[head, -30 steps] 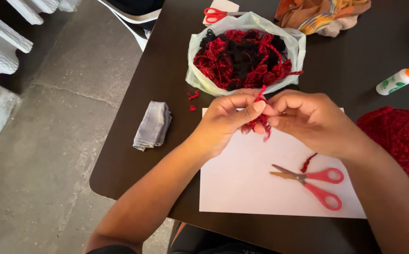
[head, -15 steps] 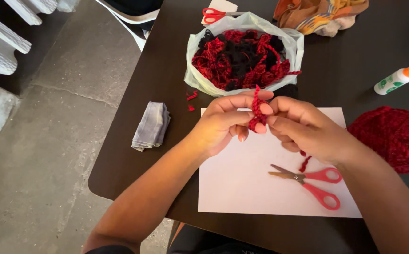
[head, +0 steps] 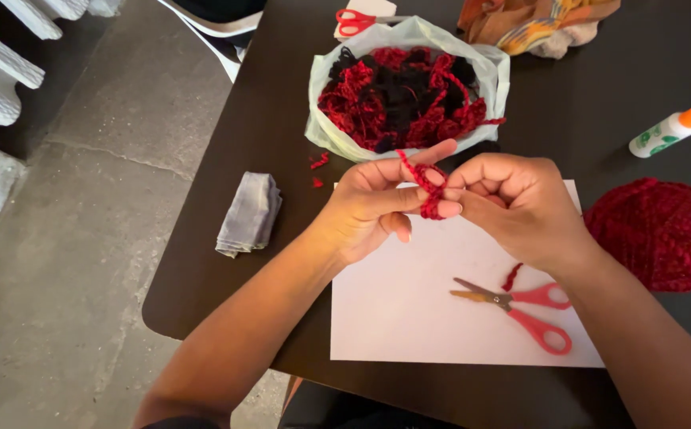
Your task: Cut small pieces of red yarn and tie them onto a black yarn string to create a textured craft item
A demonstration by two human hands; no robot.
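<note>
Fingers (head: 409,199) pinch yarn (head: 429,187) above dark table (head: 226,262).

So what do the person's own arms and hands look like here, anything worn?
Both forearms are bare with no sleeve reaching them. The left hand and right hand wear no gloves; no rings, watch or bracelet show. The fingernails are short and look unpainted.

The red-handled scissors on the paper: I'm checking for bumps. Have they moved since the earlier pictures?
No. The red-handled scissors lie at the same spot on the white paper.
</note>
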